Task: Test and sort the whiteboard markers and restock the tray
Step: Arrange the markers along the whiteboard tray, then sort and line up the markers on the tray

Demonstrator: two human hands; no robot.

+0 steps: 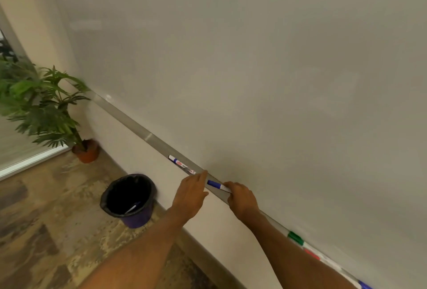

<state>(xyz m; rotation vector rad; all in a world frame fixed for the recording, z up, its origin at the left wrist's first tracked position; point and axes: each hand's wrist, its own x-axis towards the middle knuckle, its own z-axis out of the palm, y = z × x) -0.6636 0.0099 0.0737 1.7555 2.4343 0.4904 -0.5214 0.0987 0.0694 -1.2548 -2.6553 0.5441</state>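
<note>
A metal tray (pixel 147 137) runs along the bottom edge of the whiteboard (pixel 254 69). On it lies a white marker with a blue end and red label (pixel 180 163). My left hand (pixel 190 194) reaches to the tray with fingers stretched out, its fingertips at the near end of that marker. Just to its right, my right hand (pixel 241 198) grips a blue-capped marker (pixel 217 185) lying along the tray, cap pointing left. Further right on the tray lie a green-capped marker (pixel 295 237), a red one (pixel 312 254) and a blue one (pixel 365 285).
A purple bin with a black liner (pixel 128 198) stands on the floor below the tray, with a marker (pixel 131 208) inside it. A potted plant (pixel 46 103) stands in the left corner beside a glass panel. The floor is patterned brown.
</note>
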